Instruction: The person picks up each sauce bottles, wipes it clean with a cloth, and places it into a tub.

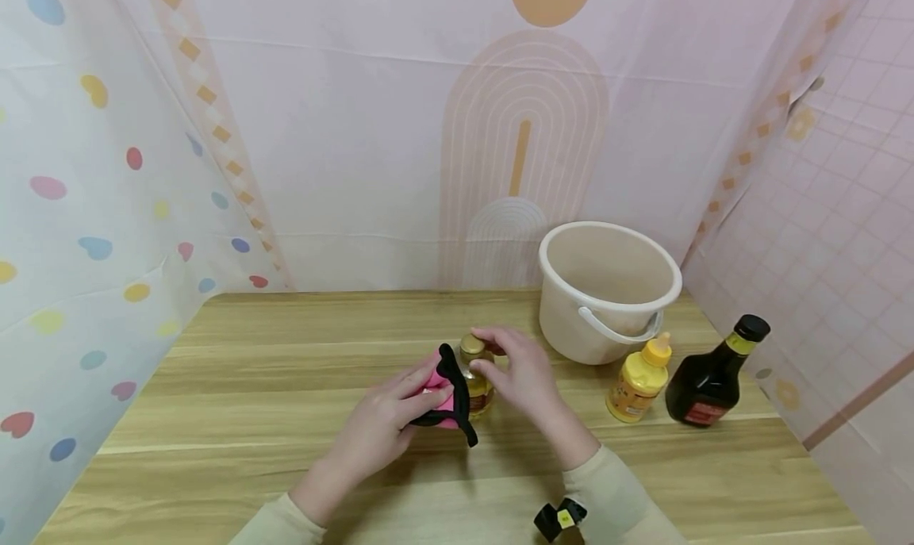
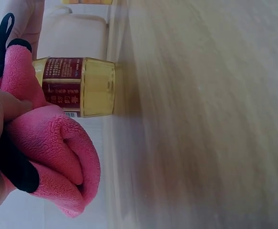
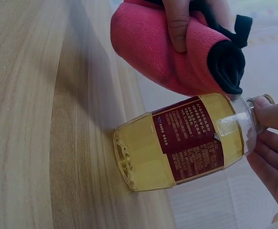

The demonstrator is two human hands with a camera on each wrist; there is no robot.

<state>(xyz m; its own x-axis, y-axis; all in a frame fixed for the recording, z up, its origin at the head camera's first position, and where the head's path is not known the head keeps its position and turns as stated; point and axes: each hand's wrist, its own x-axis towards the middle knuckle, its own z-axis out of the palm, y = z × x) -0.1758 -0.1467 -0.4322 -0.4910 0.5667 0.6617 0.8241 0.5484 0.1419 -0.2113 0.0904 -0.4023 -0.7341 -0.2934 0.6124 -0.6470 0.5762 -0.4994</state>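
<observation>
- Pink fleece with black trim: your left hand (image 1: 385, 422) has this cloth (image 1: 444, 398) bunched up, thumb and fingers curled round it, and presses it against the left side of the small bottle (image 1: 477, 380) near the middle of the desk (image 1: 236, 386).
- The cloth looks soft and limp; it should fold wherever you squeeze, so a full-fist hold on the wad suits it better than its dangling black loop.
- The bottle, filled with yellow liquid and wearing a dark red label, stands on the desk. Your right hand (image 1: 520, 374) pinches its gold cap with curled fingertips.
- It looks like clear glass or hard plastic, I cannot tell which: probably stiff, smooth and fairly heavy for its size. Judged so, the neck and cap give the surest hold.
- Further right stand a white bucket (image 1: 607, 291), a yellow squeeze bottle (image 1: 638, 380) and a dark sauce bottle (image 1: 714, 377).
- Only the head view shows those three; the right wrist view alone shows the label's print and the bottle's base.
</observation>
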